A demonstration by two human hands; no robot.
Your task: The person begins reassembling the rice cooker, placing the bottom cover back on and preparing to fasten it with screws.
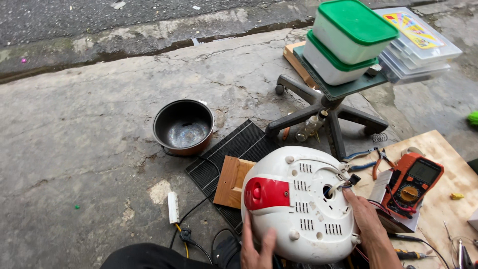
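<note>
A white round appliance (303, 204) with a red panel (266, 193) lies upside down on the ground, its vented base facing up. My left hand (256, 246) rests flat against its near left edge. My right hand (366, 219) lies on its right side, fingers reaching toward wires and a small black connector (354, 179) that come out of a hole (327, 191) in the base. Neither hand grips anything that I can see.
A dark inner pot (183, 127) stands on the concrete to the left, beside a black mat (234, 149) and a wooden block (233, 182). An orange multimeter (414, 182) and pliers (376, 159) lie on a plywood board (443, 149). A chair base (326, 109) carries green-lidded boxes (348, 40).
</note>
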